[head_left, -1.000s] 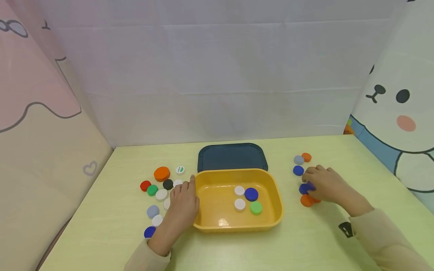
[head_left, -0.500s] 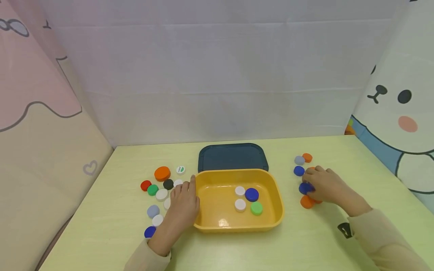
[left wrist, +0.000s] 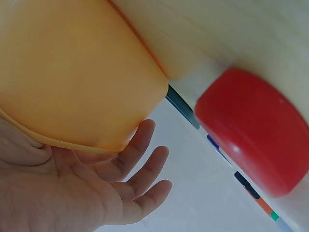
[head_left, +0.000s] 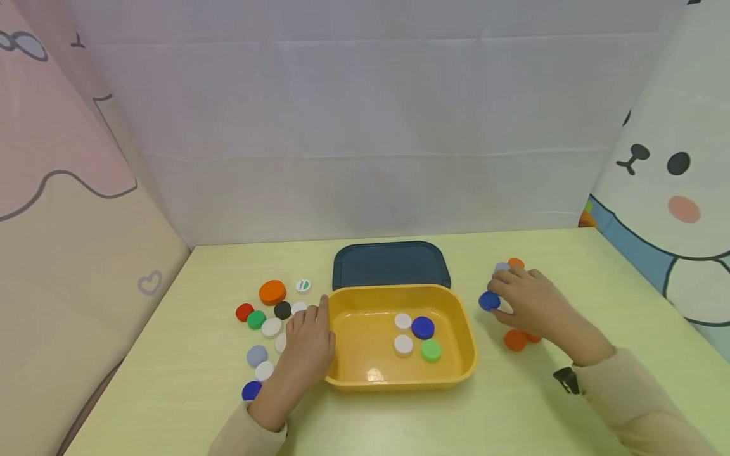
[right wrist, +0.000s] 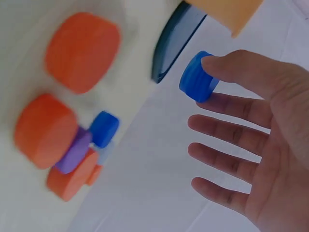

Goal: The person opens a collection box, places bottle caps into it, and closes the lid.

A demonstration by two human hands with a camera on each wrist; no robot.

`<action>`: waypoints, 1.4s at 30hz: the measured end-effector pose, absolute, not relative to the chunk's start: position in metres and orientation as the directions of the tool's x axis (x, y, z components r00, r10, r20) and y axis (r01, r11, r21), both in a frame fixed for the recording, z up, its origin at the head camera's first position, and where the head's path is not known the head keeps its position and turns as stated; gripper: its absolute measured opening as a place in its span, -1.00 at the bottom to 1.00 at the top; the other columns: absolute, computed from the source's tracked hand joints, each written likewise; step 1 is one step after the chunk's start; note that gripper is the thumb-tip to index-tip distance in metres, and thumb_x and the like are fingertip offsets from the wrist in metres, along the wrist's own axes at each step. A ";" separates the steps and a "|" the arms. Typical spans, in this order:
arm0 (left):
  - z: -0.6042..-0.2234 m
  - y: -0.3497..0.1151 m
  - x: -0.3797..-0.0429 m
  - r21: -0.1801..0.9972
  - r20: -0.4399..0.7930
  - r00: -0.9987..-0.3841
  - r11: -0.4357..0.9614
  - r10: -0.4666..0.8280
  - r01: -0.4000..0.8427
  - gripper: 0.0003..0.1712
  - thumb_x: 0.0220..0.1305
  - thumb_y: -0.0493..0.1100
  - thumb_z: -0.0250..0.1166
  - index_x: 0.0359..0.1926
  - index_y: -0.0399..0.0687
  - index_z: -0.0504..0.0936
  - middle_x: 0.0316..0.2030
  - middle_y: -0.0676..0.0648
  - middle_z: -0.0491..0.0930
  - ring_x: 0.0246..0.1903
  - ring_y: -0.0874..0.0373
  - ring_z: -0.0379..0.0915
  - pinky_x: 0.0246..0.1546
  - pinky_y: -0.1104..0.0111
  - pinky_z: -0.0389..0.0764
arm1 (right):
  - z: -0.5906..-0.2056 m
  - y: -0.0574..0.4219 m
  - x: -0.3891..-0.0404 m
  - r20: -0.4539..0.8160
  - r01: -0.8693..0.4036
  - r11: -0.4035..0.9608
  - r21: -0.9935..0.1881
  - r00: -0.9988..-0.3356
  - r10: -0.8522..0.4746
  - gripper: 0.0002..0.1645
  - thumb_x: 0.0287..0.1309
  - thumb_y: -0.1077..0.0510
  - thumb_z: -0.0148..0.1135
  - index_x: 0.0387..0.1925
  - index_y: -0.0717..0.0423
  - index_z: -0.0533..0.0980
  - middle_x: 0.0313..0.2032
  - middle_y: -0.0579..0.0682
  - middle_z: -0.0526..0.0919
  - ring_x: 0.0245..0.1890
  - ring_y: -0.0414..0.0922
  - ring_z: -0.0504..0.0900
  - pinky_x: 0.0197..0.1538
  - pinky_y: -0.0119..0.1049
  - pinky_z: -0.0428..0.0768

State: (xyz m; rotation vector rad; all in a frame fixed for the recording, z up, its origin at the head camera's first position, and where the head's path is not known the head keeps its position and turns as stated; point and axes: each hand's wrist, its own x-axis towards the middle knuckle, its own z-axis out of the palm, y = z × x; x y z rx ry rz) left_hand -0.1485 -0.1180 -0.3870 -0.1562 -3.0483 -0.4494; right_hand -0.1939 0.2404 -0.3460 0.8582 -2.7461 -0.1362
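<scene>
My right hand (head_left: 533, 303) pinches a blue bottle cap (right wrist: 198, 77) between thumb and index finger. Its other fingers extend free in the right wrist view. In the head view, that cap is off the right side of the yellow box (head_left: 365, 384). My left hand (head_left: 310, 345) rests on the box's left rim, index finger along the far corner, the other fingers loosely extended outside the wall. Inside the box are two white caps (head_left: 403, 345), a blue cap (head_left: 423, 327) and a green cap (head_left: 431, 350).
Several mixed caps lie left of the box, including a large orange cap (head_left: 272, 292) and a red cap (head_left: 244, 312). Orange caps (head_left: 515, 341) lie near my right hand, partly covered by it. Behind the box is a dark lid (head_left: 391, 265).
My right hand has lifted the blue cap from the right-hand group and moved it left and slightly away, toward the box. My left hand and the box stay put.
</scene>
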 end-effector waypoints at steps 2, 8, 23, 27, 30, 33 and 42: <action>-0.387 -0.118 -0.148 0.284 0.071 -0.993 0.953 0.093 0.109 -0.36 0.29 -0.17 -0.02 0.34 -0.27 0.07 0.06 -0.26 0.36 0.09 -0.17 0.19 0.19 -0.02 0.17 | -0.343 0.233 -0.193 0.255 -0.557 0.808 0.190 -0.767 -0.589 -0.60 -0.23 0.01 0.44 -0.31 0.08 0.52 -0.24 0.05 0.57 -0.22 0.03 0.48 -0.27 -0.10 0.51; -0.388 -0.118 -0.148 0.283 0.069 -0.993 0.953 0.093 0.109 -0.36 0.28 -0.17 -0.01 0.34 -0.28 0.08 0.05 -0.26 0.36 0.08 -0.17 0.19 0.17 -0.01 0.18 | -0.334 0.209 -0.188 0.325 -0.598 0.771 0.220 -0.700 -0.636 -0.56 -0.24 0.00 0.45 -0.30 0.10 0.51 -0.23 0.07 0.59 -0.19 0.04 0.49 -0.19 -0.10 0.53; -0.388 -0.118 -0.149 0.275 0.066 -0.993 0.955 0.098 0.112 -0.36 0.28 -0.17 -0.02 0.34 -0.29 0.08 0.05 -0.26 0.36 0.07 -0.18 0.19 0.17 -0.02 0.17 | -0.342 0.157 -0.174 0.190 -0.710 0.671 0.213 -0.643 -0.742 -0.55 -0.16 -0.13 0.39 -0.27 0.03 0.52 -0.20 -0.02 0.57 -0.15 -0.03 0.46 -0.12 -0.14 0.49; -0.388 -0.118 -0.149 0.274 0.073 -0.992 0.955 0.100 0.116 -0.36 0.28 -0.18 -0.02 0.34 -0.29 0.08 0.05 -0.27 0.36 0.07 -0.18 0.19 0.16 -0.02 0.17 | -0.350 0.150 -0.171 0.165 -0.749 0.633 0.195 -0.611 -0.774 -0.55 -0.16 -0.13 0.39 -0.25 0.01 0.54 -0.21 -0.04 0.58 -0.16 -0.04 0.45 -0.13 -0.16 0.48; -0.388 -0.119 -0.149 0.273 0.075 -0.992 0.955 0.101 0.118 -0.36 0.28 -0.18 -0.02 0.34 -0.29 0.08 0.05 -0.27 0.36 0.07 -0.18 0.19 0.17 -0.03 0.18 | -0.354 0.146 -0.170 0.153 -0.770 0.608 0.193 -0.588 -0.794 -0.55 -0.17 -0.14 0.38 -0.24 -0.01 0.54 -0.22 -0.07 0.58 -0.16 -0.06 0.44 -0.10 -0.17 0.47; -0.388 -0.119 -0.149 0.275 0.070 -0.993 0.955 0.099 0.114 -0.36 0.29 -0.17 -0.03 0.34 -0.28 0.07 0.06 -0.27 0.36 0.08 -0.18 0.19 0.17 -0.03 0.17 | -0.358 0.143 -0.170 0.126 -0.788 0.587 0.185 -0.573 -0.810 -0.56 -0.14 -0.15 0.36 -0.23 -0.03 0.54 -0.21 -0.09 0.57 -0.17 -0.06 0.42 -0.09 -0.17 0.45; -0.388 -0.119 -0.150 0.265 0.087 -0.991 0.956 0.104 0.123 -0.37 0.28 -0.17 -0.02 0.33 -0.29 0.09 0.04 -0.26 0.37 0.06 -0.17 0.21 0.16 -0.02 0.19 | -0.362 0.137 -0.168 0.057 -0.819 0.559 0.128 -0.557 -0.829 -0.59 -0.08 -0.25 0.26 -0.25 -0.11 0.57 -0.16 -0.14 0.56 -0.16 -0.11 0.40 -0.20 -0.26 0.38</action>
